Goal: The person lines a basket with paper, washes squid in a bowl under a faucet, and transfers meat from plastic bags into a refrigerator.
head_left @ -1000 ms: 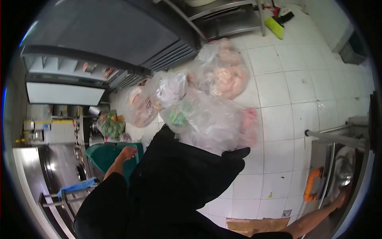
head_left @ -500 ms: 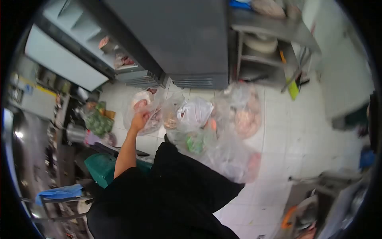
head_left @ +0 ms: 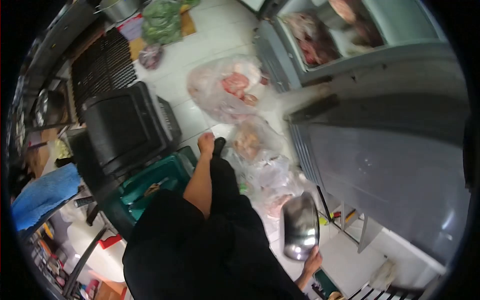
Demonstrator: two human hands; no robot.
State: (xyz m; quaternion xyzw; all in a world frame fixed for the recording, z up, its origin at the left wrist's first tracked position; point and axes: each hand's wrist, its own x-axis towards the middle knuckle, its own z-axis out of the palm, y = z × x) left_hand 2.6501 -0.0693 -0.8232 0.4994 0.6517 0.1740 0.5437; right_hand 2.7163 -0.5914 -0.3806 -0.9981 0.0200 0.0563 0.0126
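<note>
My right hand [head_left: 313,261] grips the rim of a shiny metal bowl [head_left: 300,227], which is tilted on its side at the lower right. My left hand [head_left: 205,143] is curled into a fist above the floor near my shoe, with nothing visible in it. Beyond it lies a large clear plastic bag of raw meat [head_left: 235,85], apart from the hand. Another clear bag with pale contents [head_left: 247,141] and a whitish bag [head_left: 272,172] sit to the right of my left hand. Part of a bag with pinkish contents [head_left: 276,205] is hidden behind the bowl.
An open freezer compartment [head_left: 325,37] holds meat at the upper right, beside a grey cabinet [head_left: 385,175]. To the left are a black lidded bin [head_left: 125,127] and a green bin [head_left: 157,182]. Bagged green vegetables [head_left: 162,22] lie at the back. A blue cloth [head_left: 45,195] hangs at far left.
My left hand has come away from the bag of meat. My right hand, unseen before, now shows with the metal bowl. The view has turned left, bringing the black bin in.
</note>
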